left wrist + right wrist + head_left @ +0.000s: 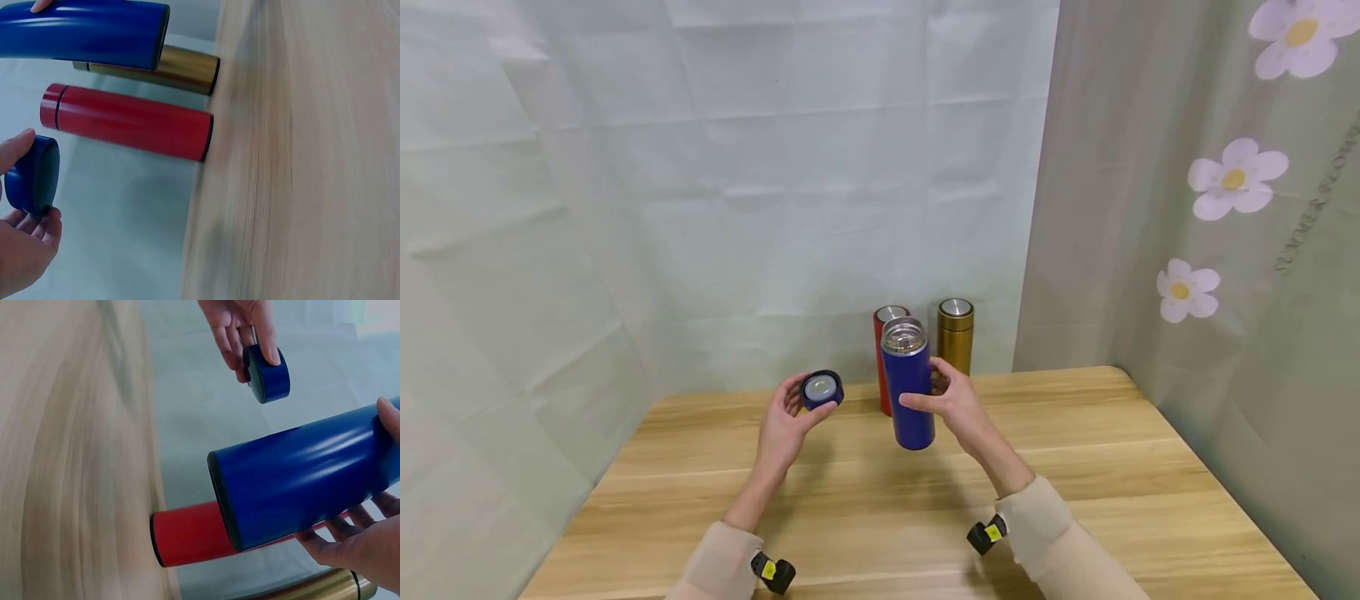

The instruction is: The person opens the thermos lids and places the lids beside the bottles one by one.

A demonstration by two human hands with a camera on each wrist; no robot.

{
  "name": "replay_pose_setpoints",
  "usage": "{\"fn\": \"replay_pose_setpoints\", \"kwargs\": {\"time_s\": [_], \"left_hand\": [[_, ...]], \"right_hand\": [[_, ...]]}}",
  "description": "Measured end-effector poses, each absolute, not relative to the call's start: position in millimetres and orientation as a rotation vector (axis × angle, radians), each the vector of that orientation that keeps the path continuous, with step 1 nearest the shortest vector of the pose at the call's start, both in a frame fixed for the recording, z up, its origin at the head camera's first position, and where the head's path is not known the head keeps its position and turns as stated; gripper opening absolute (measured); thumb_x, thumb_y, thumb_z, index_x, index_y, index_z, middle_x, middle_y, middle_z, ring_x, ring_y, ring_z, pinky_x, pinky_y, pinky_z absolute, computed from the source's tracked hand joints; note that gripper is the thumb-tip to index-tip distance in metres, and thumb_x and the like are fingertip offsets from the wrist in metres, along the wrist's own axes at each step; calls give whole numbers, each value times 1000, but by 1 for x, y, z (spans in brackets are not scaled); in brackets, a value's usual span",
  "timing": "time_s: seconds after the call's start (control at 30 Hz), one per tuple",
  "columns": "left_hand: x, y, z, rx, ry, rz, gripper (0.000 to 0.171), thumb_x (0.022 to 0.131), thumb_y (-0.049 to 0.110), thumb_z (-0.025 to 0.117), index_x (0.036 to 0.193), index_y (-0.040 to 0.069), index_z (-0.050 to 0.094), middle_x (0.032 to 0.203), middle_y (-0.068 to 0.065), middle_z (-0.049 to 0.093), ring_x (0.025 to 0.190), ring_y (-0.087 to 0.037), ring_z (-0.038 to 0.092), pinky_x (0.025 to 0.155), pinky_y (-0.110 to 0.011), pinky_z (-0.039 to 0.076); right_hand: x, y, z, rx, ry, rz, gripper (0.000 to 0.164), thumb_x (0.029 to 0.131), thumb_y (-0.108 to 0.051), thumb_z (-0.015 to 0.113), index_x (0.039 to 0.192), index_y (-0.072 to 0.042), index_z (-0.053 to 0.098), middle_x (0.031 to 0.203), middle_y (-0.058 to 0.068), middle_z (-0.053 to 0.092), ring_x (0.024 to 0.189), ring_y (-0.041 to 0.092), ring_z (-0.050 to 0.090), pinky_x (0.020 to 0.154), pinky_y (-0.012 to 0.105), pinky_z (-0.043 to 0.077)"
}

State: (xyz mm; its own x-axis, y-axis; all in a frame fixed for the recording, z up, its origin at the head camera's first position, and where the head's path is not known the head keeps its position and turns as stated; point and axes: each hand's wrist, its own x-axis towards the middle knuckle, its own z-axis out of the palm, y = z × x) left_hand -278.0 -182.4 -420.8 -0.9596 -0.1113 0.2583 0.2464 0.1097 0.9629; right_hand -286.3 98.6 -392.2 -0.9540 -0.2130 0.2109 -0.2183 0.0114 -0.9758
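Raised above the table, a blue thermos bottle (912,400) stands nearly upright with its steel mouth uncovered. My right hand (951,404) grips its body, thumb across the near side and fingers behind. To the left, my left hand (786,423) pinches the blue bottle lid (822,390) between thumb and fingers, its pale inner side toward the head camera. Lid and bottle are apart. Behind the blue bottle a red thermos (128,122) is partly hidden in the head view. A gold thermos (956,337) stands to its right, partly covered by my right hand. Both have their lids on.
The wooden table (880,517) carries the red and gold bottles near its back edge. A pale cloth (820,183) hangs right behind it, and a flowered curtain (1150,250) hangs at the right.
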Motion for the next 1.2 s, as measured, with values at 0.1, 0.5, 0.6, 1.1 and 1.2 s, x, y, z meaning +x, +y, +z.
{"fn": "replay_pose_setpoints", "kwargs": {"time_s": [0.1, 0.5, 0.6, 1.1, 1.2], "left_hand": [[-279, -189, -422, -118, -2134, -1919, 73, 86, 7, 86, 149, 2, 48, 145, -20, 55, 133, -27, 52, 112, -30, 41], [-281, -208, -429, -44, -2235, -1812, 76, 88, 12, 85, 154, 6, 46, 149, -22, 54, 139, -32, 50, 114, -35, 42], [-280, -216, -431, 6, -2294, -1677, 77, 86, 19, 88, 152, 9, 49, 145, -22, 56, 135, -36, 51, 111, -48, 41], [-287, -253, -431, 84, -2424, -1499, 82, 87, 25, 88, 153, 2, 45, 148, -28, 52, 137, -42, 50, 115, -53, 38], [-289, -260, -433, 82, -2458, -1507, 83, 88, 25, 86, 154, 1, 42, 151, -29, 49, 139, -44, 47, 115, -54, 38]], "right_hand": [[-289, 93, -394, 472, -2251, 2145, 70, 84, -20, 86, 145, -7, 54, 133, 19, 64, 121, 37, 62, 105, 58, 48], [-292, 69, -398, 470, -2219, 2181, 73, 83, -20, 87, 145, -8, 51, 139, 16, 61, 128, 38, 59, 109, 59, 45], [-292, 61, -399, 477, -2250, 2124, 73, 84, -24, 88, 146, -10, 52, 138, 14, 62, 126, 35, 58, 106, 57, 47], [-308, 9, -398, 478, -2380, 2057, 74, 83, -22, 89, 146, -5, 54, 136, 16, 63, 124, 37, 60, 103, 57, 51], [-313, -3, -398, 450, -2411, 2062, 79, 83, -24, 88, 149, -5, 52, 141, 16, 61, 130, 38, 58, 106, 58, 49]]}}
